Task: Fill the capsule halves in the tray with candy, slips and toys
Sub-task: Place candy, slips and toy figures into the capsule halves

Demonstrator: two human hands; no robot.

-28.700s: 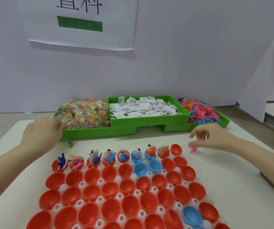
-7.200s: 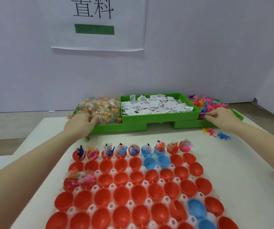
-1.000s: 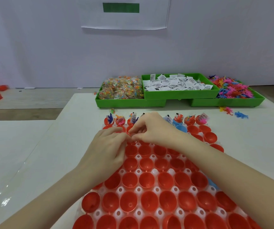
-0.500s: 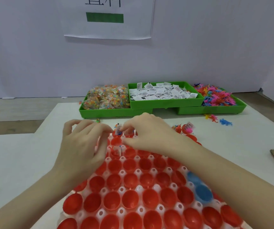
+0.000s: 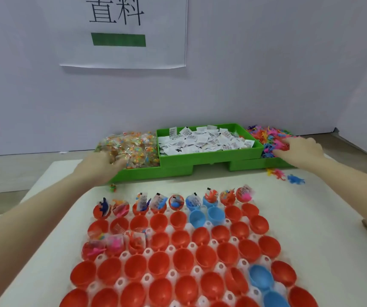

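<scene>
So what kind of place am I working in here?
Probably a packing workstation: a printed sign on the partition wall, green bins of sorted candy, slips and toys, and a tray of capsule halves.

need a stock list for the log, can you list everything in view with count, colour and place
capsule halves: dozens, mostly red, few blue, in white tray, near
filled halves: far row, few at left
candy bin: one, green, far left
slip bin: one, green, middle
toy bin: one, green, far right
loose toys: few, orange and blue, on table
wall sign: one, white
left hand: in candy
right hand: in toys
</scene>
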